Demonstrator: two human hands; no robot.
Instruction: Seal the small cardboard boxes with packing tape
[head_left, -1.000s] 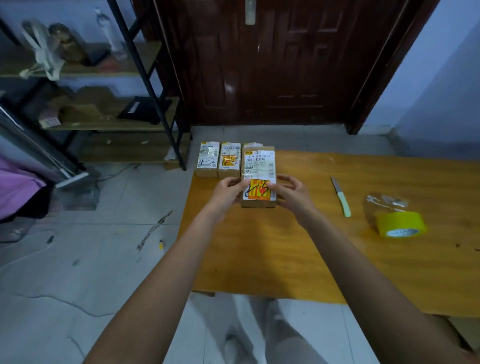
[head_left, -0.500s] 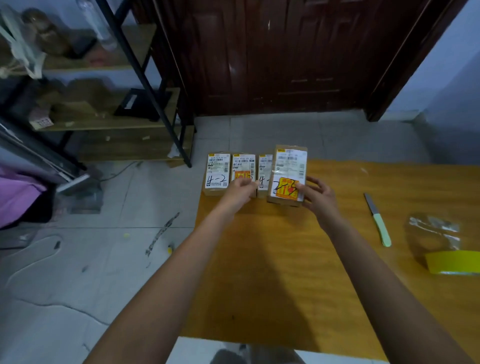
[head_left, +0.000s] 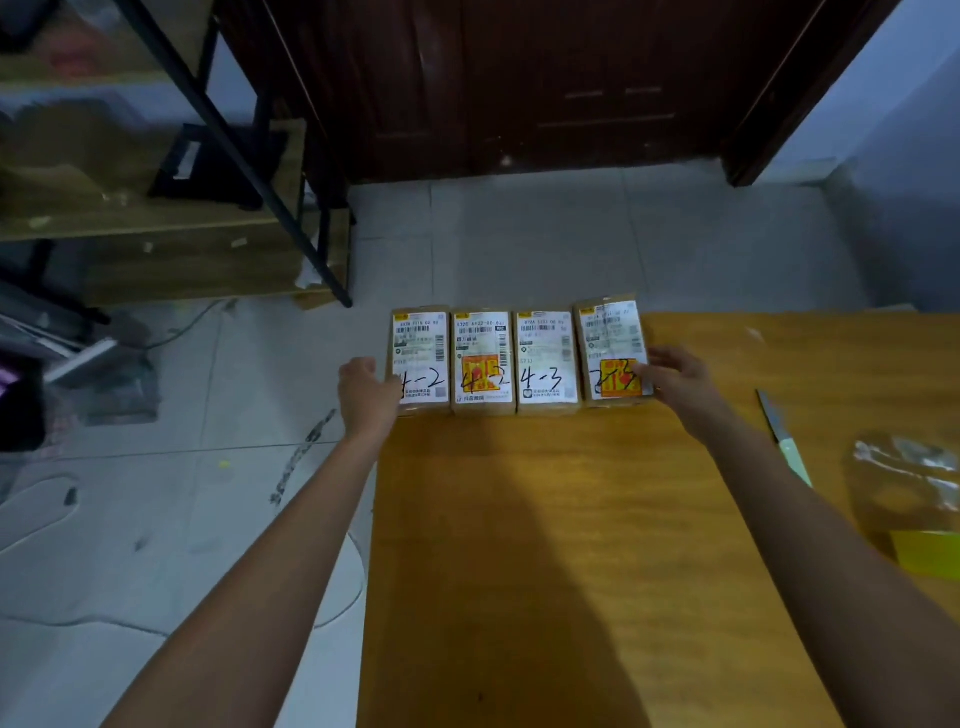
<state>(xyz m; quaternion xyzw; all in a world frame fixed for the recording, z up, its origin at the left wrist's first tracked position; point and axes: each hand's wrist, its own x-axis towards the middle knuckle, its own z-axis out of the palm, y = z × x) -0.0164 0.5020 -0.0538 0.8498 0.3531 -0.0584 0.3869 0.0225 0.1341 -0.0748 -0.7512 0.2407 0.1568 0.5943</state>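
Four small cardboard boxes with white shipping labels stand side by side at the table's far left corner. My left hand (head_left: 368, 388) grips the outer edge of the leftmost box (head_left: 421, 358), marked 4-2. My right hand (head_left: 678, 375) holds the right side of the rightmost box (head_left: 610, 338), thumb on its orange sticker; this box sits slightly askew. Between them are a second box (head_left: 483, 358) and a third box (head_left: 545, 358). The yellow tape roll (head_left: 927, 551) lies at the right edge, cut off by the frame.
A green-handled knife (head_left: 785, 441) lies on the wooden table (head_left: 545, 545) right of my right forearm, with a crumpled clear plastic bag (head_left: 906, 467) beyond it. A metal shelf rack (head_left: 249, 156) stands on the tiled floor to the left, and a dark door (head_left: 519, 78) is behind.
My right hand carried the box with the orange sticker to the right end of the row and set it down. My left hand moved to the row's left end.
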